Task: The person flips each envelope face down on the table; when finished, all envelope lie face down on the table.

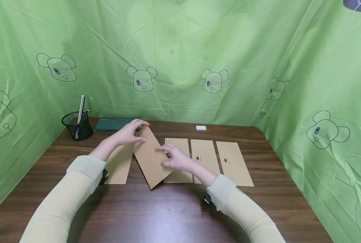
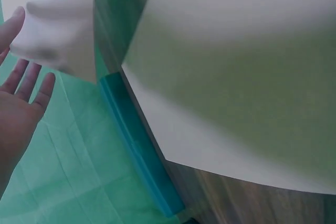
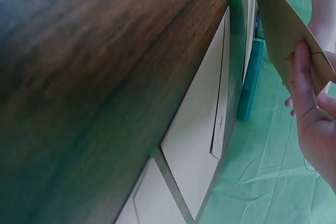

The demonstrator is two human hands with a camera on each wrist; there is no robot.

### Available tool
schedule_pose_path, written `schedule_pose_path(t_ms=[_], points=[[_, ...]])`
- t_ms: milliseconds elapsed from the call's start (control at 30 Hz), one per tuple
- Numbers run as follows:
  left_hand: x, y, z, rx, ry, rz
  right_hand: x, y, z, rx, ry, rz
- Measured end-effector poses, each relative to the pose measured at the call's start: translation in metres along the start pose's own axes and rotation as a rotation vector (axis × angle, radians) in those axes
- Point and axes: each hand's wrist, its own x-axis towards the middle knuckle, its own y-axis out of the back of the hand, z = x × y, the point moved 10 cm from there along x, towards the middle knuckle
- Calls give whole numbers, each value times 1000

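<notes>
Near the green case (image 1: 112, 124), a tilted brown card (image 1: 150, 158) is pinched by the left hand (image 1: 129, 133) and seemingly touched by the straight-fingered right hand (image 1: 178, 158).

From above, the head camera faces forward and down over the brown woodgrain tabletop (image 1: 168, 216); both wrist views, closer and tilted, share the long green rectangular case (image 2: 139, 142).
</notes>
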Motion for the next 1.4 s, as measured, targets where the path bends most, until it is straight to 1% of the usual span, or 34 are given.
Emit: schedule_pose_path(t_ms=[133,267,333,400,467,600,800,1000,1133,1233,1400], points=[[-5,-2,-15,-31,82,-23,-2,0,1,14,-2,28],[-13,-4,-31,-40,168,-47,-4,4,4,38,-27,70],[-17,-5,-38,-41,197,-56,-5,7,5,53,-33,94],[-19,-6,-43,-45,208,-53,-5,9,6,55,-41,109],[-21,-7,-45,-51,204,-47,-5,9,8,52,-43,114],[-21,-7,-46,-58,187,-29,-4,5,12,45,-54,100],[-19,-5,-45,-28,182,-19,-2,-2,15,4,-68,67],[-16,-5,-44,-10,155,5,3,-13,23,-30,-76,-11],[-13,-7,-43,-14,157,5,4,-24,27,-38,-100,-85],[-10,-11,-41,9,146,0,5,-29,27,-61,-108,-123],[-6,-17,-36,54,108,-28,7,-34,26,-171,-111,-144]])
